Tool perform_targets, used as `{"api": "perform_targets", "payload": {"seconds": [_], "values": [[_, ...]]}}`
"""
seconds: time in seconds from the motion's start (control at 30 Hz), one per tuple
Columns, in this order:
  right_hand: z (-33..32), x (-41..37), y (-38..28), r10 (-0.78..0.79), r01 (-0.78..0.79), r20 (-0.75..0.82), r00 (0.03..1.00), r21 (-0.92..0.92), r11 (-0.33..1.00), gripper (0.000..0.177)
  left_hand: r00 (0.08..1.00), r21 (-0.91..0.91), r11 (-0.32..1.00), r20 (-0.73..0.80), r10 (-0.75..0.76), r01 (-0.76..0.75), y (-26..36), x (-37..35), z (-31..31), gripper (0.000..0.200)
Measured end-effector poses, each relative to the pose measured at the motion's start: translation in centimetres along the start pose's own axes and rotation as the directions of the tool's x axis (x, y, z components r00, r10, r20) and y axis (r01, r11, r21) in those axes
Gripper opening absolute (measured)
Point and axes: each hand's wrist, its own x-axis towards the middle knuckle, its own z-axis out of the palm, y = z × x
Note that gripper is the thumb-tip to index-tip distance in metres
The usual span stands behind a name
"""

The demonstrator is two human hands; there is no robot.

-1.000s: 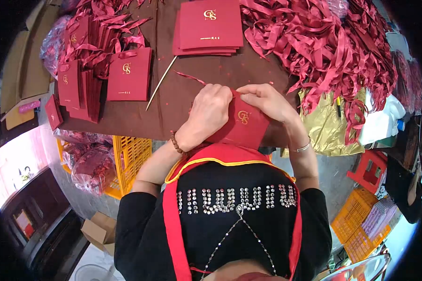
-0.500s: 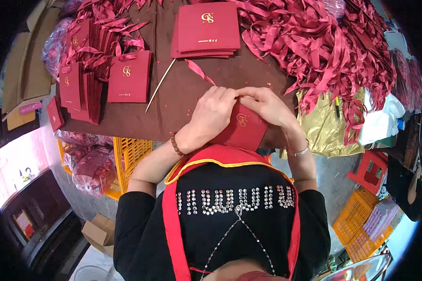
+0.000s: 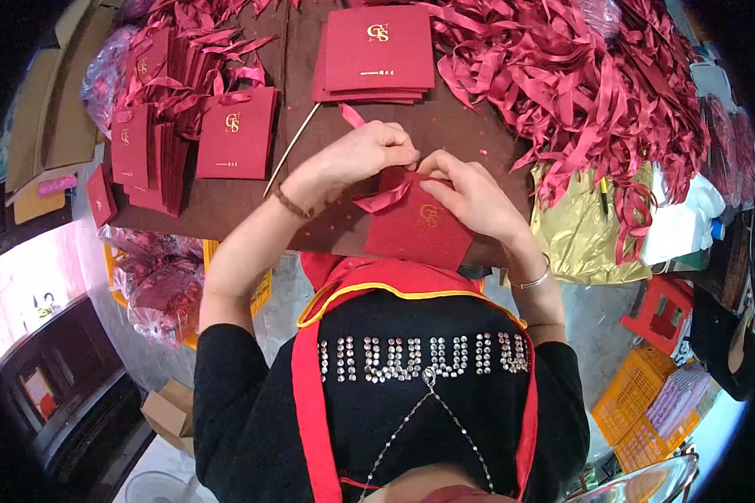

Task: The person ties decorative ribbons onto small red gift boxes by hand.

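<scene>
Brown cloth covers the tabletop (image 3: 315, 220), sprinkled with small red specks around a red bag (image 3: 418, 230), the landmark here. On the bag's near side is the person's red apron (image 3: 386, 273) with its yellow trim. The bag lies tilted at the table's near edge, gold lettering up. It looks like thin, stiff card: light, probably quick to crease, best held by the top edge. A satin ribbon (image 3: 383, 199) loops over its left side; that should be limp and slippery, suiting a fingertip pinch.

At the bag's top right corner, the right hand (image 3: 466, 191) is nearly closed, gripping the edge with the thumb on the front. Just above the top edge, the left hand (image 3: 373, 151) is curled, fingertips drawn together; whether ribbon sits between them I cannot tell.

Left of the bag and farther off is a thin stick (image 3: 290, 151), then standing bags with handles (image 3: 235, 138). Beyond the bag lies a flat stack (image 3: 377, 59); to its far right, a heap of ribbons (image 3: 583, 101).
</scene>
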Motion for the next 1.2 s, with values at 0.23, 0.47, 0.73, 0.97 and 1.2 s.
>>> {"api": "perform_targets", "payload": {"seconds": [0.23, 0.47, 0.73, 0.97, 1.2], "values": [[-0.3, -0.2, -0.9, 0.031, -0.031, 0.005, 0.999, 0.003, 1.0, 0.017, 0.924, -0.042, 0.986, 0.343, 0.167, -0.163, 1.0, 1.3, -1.6, 0.019], [-0.3, -0.3, -1.8, -0.075, 0.072, 0.052, 0.996, 0.058, 0.996, 0.015, 0.7, 0.008, 0.999, 0.713, 0.028, -0.048, 1.5, 2.9, -2.5, 0.025], [-0.5, -0.3, -1.4, -0.026, 0.013, 0.113, 0.993, 0.112, 0.994, 0.014, 0.723, -0.112, 0.993, 0.69, 0.043, 0.048, 0.4, 3.1, -0.6, 0.019], [-0.4, 0.1, -1.6, 0.01, -0.021, 0.109, 0.994, 0.103, 0.994, 0.018, 0.731, -0.014, 0.984, 0.667, 0.143, -0.179, -0.7, 2.8, -1.2, 0.022], [-0.7, -0.1, -1.9, 0.047, -0.058, 0.103, 0.994, 0.102, 0.993, 0.018, 0.639, -0.152, 0.977, 0.769, 0.019, 0.153, 0.2, 2.8, -2.1, 0.027]]}}
